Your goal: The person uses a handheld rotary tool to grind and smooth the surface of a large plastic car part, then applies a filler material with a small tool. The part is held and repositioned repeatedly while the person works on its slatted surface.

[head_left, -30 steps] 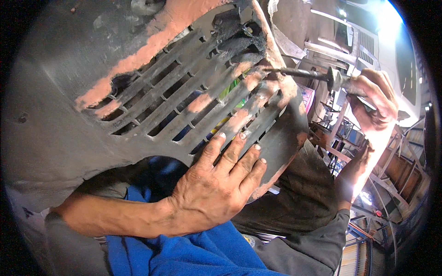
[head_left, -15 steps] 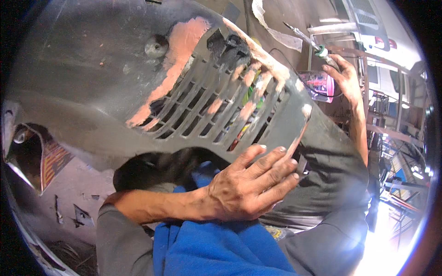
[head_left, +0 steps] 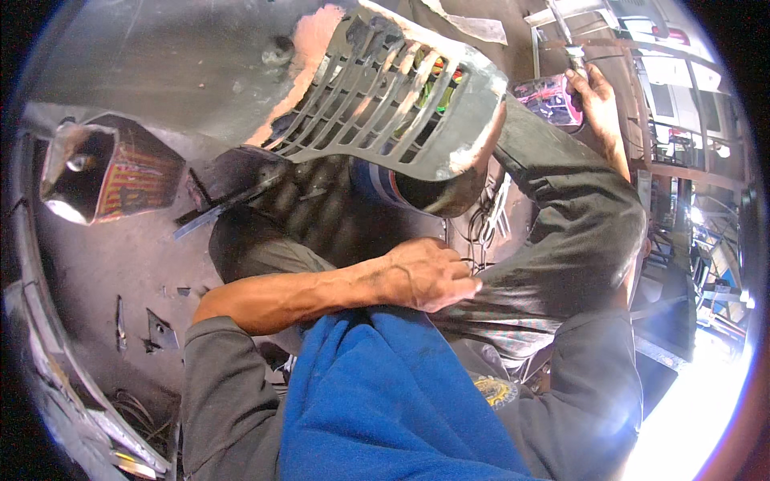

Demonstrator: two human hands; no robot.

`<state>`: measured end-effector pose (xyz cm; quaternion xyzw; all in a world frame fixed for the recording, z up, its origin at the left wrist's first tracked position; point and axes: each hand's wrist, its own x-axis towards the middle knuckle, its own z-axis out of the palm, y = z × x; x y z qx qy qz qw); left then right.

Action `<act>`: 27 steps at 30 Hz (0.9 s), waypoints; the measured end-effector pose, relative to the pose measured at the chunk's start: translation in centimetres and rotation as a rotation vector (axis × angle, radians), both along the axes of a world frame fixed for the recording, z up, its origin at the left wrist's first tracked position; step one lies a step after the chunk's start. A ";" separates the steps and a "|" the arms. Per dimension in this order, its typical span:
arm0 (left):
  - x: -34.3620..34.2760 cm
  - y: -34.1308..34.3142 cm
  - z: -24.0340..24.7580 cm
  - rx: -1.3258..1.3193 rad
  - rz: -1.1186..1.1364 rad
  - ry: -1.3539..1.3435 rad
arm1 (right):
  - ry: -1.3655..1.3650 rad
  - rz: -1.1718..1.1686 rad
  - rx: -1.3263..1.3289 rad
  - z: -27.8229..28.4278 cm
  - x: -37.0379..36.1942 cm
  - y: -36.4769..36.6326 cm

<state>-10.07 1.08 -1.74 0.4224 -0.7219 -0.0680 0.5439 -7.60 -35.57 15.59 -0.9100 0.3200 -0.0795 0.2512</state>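
Note:
My left hand [head_left: 421, 272] is over my lap, off the panel, with its fingers curled in; whatever they may hold is hidden. In my right hand [head_left: 595, 92], at the upper right, the handle of a soldering iron [head_left: 571, 44] is gripped, its metal shaft pointing away from me. Just left of that hand a pink and dark can [head_left: 549, 100] lies close to the fingers. Ahead of me stretches a dark grey plastic panel [head_left: 176, 68] with a slotted grille [head_left: 365, 108]. Salmon-coloured patches [head_left: 309, 60] cover parts of its edge and ribs.
A red-and-yellow patterned box-like piece [head_left: 140, 172] stands at the left. Under the panel sits a round blue-rimmed container [head_left: 393, 186], with thin cables [head_left: 485, 220] beside it. Small scraps [head_left: 160, 330] lie on the floor. Metal racks [head_left: 682, 152] stand at the right.
My left hand has come off the panel's near corner toward my lap, its fingers curling. The panel appears farther up in view. My right hand still grips the soldering iron, now higher in view.

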 end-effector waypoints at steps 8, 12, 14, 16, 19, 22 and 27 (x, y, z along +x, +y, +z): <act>-0.8 -1.5 -4.4 0.472 -0.110 -0.305 | -0.265 -0.193 0.037 2.4 -12.6 0.2; 0.2 0.1 -11.1 0.933 -0.163 -0.518 | -0.476 -0.082 -0.152 1.0 -21.4 0.9; 0.1 0.7 -12.9 0.904 -0.170 -0.415 | -0.392 -0.290 -0.275 3.8 -28.2 -0.6; -0.4 0.4 -12.3 1.123 -0.156 -0.458 | -0.405 -0.283 -0.313 6.3 -31.1 0.0; -0.8 2.9 -14.6 1.423 -0.158 0.516 | -0.184 -0.178 -0.596 8.8 -32.5 -3.0; 1.3 3.6 -19.4 1.301 -0.147 0.200 | 0.195 0.172 -1.136 9.1 -28.4 -7.1; -1.8 -1.0 -15.1 1.201 -0.180 -0.440 | 0.044 -0.184 -0.527 10.4 -19.7 -2.7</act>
